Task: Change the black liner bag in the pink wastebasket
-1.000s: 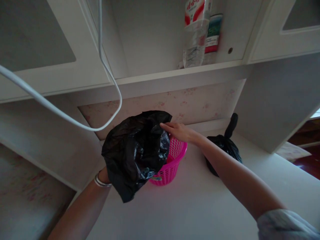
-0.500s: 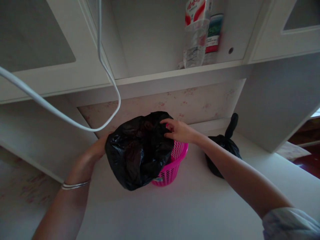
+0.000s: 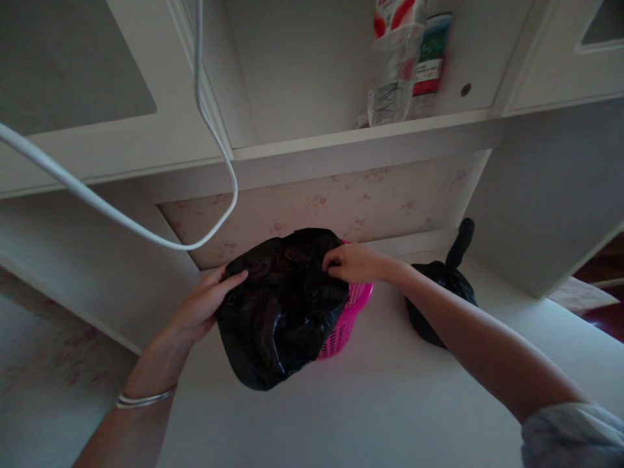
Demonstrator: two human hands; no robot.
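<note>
A black plastic bag [image 3: 280, 318] spreads open over a pink slatted basket [image 3: 341, 328], hiding most of it. My left hand [image 3: 207, 299] grips the bag's left edge, the thumb lying over the rim and the fingers behind it. On the far right side, my right hand [image 3: 353, 261] pinches the bag's rim by the basket's edge. The bag's opening faces up toward me, and its near side hangs past the basket's left.
A tied black bag [image 3: 441, 299] sits on the white desk [image 3: 370, 409] to the right. Above, a shelf [image 3: 312, 140] holds a clear plastic bottle [image 3: 392, 78] and a labelled bottle [image 3: 431, 58]. A white cable [image 3: 121, 221] loops down at left.
My left thumb has come over the bag's edge, where the hand was mostly hidden behind it. My right fingers have closed on the rim. The bag now covers more of the basket.
</note>
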